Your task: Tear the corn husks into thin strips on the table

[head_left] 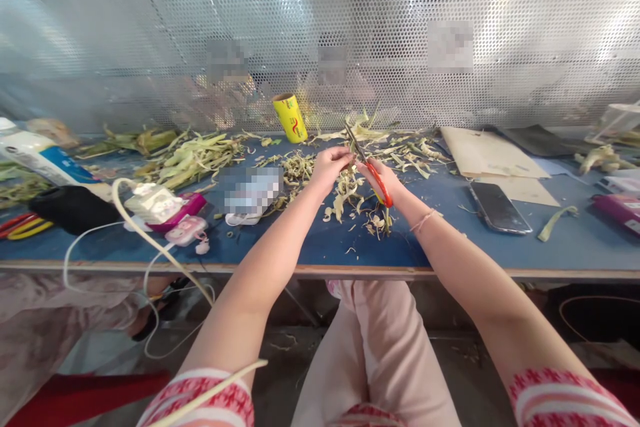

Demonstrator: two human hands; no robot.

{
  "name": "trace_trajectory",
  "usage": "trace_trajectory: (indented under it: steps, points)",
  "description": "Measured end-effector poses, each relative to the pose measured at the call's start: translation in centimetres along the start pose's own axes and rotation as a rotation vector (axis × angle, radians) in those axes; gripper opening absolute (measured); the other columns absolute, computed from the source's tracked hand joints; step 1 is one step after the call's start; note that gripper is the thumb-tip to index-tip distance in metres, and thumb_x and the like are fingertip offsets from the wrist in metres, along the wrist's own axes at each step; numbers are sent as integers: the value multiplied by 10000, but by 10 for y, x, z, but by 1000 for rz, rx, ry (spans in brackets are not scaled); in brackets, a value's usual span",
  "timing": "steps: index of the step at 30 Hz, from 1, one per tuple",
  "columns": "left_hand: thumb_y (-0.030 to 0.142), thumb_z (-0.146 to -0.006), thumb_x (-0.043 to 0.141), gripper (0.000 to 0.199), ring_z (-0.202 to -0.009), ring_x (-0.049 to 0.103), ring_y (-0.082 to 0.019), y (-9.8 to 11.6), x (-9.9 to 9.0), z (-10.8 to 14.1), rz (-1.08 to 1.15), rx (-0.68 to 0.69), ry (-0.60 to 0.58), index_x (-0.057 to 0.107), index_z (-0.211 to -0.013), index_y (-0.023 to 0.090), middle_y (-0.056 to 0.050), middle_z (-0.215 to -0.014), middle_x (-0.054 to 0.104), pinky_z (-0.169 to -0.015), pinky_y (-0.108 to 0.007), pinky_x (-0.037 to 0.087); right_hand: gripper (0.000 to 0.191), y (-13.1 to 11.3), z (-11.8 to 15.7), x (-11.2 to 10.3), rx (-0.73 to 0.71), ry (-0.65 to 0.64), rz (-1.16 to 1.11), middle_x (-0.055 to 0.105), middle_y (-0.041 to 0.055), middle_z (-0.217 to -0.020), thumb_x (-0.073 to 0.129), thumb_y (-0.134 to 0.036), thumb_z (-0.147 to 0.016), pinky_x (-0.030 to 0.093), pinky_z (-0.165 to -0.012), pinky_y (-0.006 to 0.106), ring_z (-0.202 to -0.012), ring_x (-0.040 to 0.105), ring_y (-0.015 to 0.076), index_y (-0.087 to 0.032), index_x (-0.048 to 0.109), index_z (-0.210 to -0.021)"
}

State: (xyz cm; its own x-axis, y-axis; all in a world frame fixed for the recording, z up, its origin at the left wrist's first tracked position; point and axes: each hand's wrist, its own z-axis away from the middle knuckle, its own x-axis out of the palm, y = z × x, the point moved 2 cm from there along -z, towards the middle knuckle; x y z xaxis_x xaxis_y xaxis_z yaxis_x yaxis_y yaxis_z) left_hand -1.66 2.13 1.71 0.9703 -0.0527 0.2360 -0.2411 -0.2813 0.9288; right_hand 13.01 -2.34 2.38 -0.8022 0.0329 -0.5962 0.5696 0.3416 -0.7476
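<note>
My right hand (390, 183) is closed around a pair of scissors (380, 185) with red-orange handles, the dark blades pointing up and away to the left. Close beside the blades, my left hand (329, 165) is pinched shut; what lies between its fingertips is too small to make out, perhaps a bit of plant. Pale, dried plant trimmings (343, 197) are scattered on the blue tabletop (315, 250) below and around both hands. A longer heap of greenish-yellow plant stalks (193, 157) lies farther left.
A yellow cardboard tube (290, 119) stands at the back before the perforated metal panel (320, 27). At right are a phone (500, 207) and brown paper (487, 150). Leftward are a charger with a white cable (155, 203), a black pouch (73, 210) and a bottle (45, 153).
</note>
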Motion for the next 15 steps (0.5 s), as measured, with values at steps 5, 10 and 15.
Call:
trace_trajectory:
  steps: [5,10,15]
  points:
    - [130,-684,695,98,-687,629,-127,-5,0,0,107,-8,47,695,-777,159,-16,-728,698,-679,-268,479,418,-2,2,1,-40,-13,31,507,-16,-674,407,-635,-821,384,-698,291,-675,460,153,-231,399,-712]
    - [145,-688,687,109,-667,620,-117,-3,-2,-2,118,39,57,690,-796,159,-9,-697,683,-712,-272,481,414,-7,5,2,-36,-31,60,498,-11,-670,395,-629,-832,379,-699,295,-683,462,161,-233,390,-712]
    - [181,-685,709,141,-697,643,-131,-5,-3,-1,74,39,53,688,-824,164,-13,-719,693,-721,-275,481,395,-3,1,3,-36,-20,76,532,-4,-683,392,-613,-839,390,-698,296,-684,483,167,-234,438,-740]
